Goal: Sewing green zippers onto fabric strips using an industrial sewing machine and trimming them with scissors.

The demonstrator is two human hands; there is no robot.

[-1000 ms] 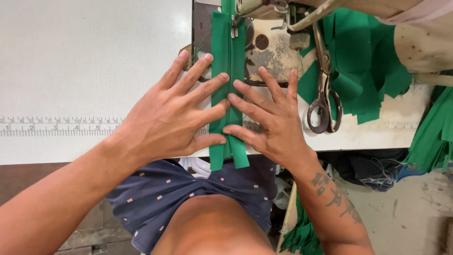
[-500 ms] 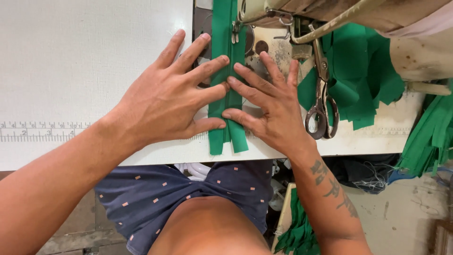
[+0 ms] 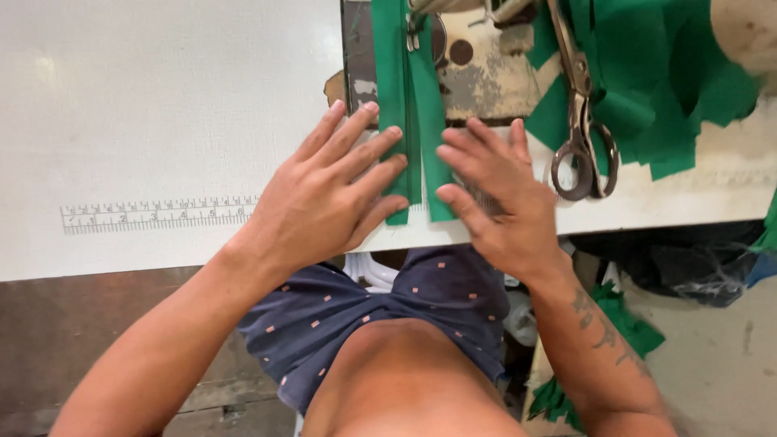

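Left hand (image 3: pixel 328 198) flat, fingers spread, pressing the green fabric strip (image 3: pixel 409 105) onto the white counter (image 3: pixel 162 97). Right hand (image 3: pixel 498 198) flat, fingers spread, on the strip's right edge. Strip runs under the sewing machine (image 3: pixel 477 57). Scissors (image 3: pixel 583 121) lie just right.

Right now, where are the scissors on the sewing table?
In the head view, the scissors lie on the table's right part, just right of the right hand, handles toward the person, against the green fabric pile.

No packages, labels, signs (or screens)
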